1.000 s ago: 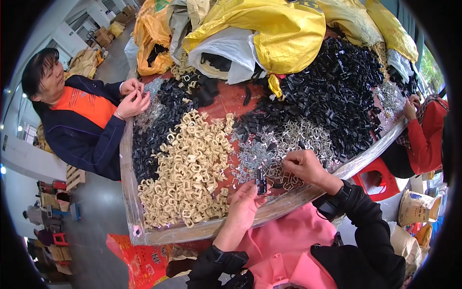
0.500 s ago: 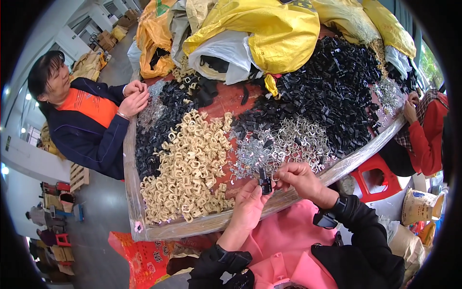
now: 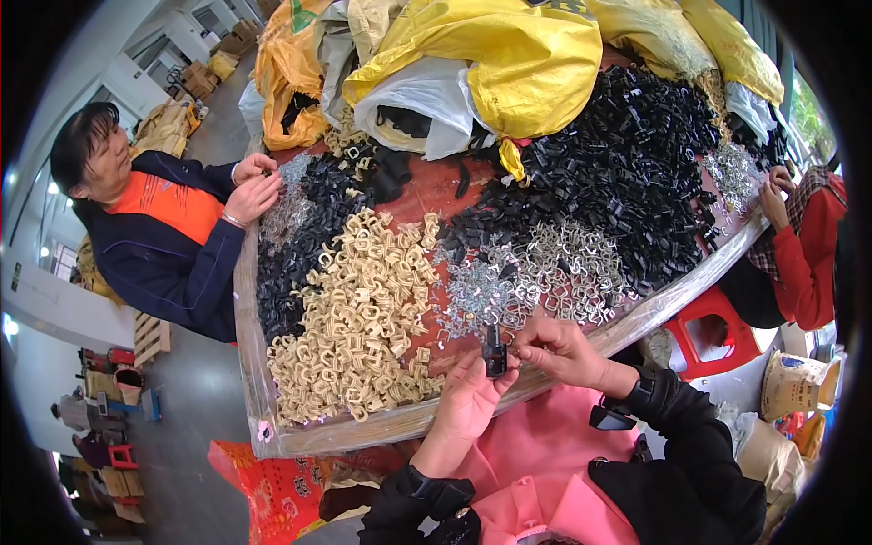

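My left hand (image 3: 465, 400) pinches a small black plastic piece (image 3: 495, 354) between thumb and fingers, just above the table's near edge. A narrow part of the piece points away from me. Close against its right side is my right hand (image 3: 568, 352), its thumb and fingertips pressed together. Whatever they hold is too small to make out. Beyond my hands lie bent silvery metal clips (image 3: 581, 277) and a scatter of tiny metal parts (image 3: 474, 292). A heap of beige plastic loops (image 3: 354, 327) spreads to the left.
Black plastic pieces (image 3: 618, 173) cover the far right of the table. Yellow sacks (image 3: 518, 64) and an orange sack (image 3: 289, 77) stand at the back. A wooden rim (image 3: 391, 431) borders the table. Co-workers sit left (image 3: 154, 227) and right (image 3: 808, 245); a red stool (image 3: 713, 336) stands right.
The black piece has turned in my left hand and its narrow part now shows standing out. Both hands have shifted slightly toward me, the right fingers still close beside the piece.
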The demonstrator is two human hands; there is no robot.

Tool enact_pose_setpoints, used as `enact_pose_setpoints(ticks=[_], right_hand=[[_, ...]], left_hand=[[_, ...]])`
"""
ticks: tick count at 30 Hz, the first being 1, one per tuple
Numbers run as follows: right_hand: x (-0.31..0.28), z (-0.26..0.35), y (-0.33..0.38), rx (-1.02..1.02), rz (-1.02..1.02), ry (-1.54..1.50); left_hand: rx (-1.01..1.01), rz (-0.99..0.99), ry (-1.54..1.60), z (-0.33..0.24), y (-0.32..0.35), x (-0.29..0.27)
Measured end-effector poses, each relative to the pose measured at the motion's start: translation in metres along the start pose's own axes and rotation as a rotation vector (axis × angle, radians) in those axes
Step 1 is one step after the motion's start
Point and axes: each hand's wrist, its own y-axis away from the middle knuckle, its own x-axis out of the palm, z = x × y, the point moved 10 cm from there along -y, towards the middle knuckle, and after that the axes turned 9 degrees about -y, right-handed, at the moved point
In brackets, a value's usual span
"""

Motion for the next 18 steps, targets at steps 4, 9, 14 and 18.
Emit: enact_pose_setpoints(ticks=[4,9,14,18], right_hand=[[0.011,0.019,-0.005,-0.156,0.113,0.191],[0.019,0.024,-0.003,-0.186,0.158,0.325],[0.012,0.001,0.000,0.042,0.112,0.093],[0.016,0.000,0.006,0.100,0.092,-0.122]], left_hand=[[-0.095,-0.002,0.080,0.005,0.001,-0.005],[-0.169,-0.027,0.094,0.010,0.004,-0.010],[-0.175,-0.065,0.015,0.010,0.011,-0.014],[-0.187,-0.094,-0.037,0.015,0.016,-0.013]])
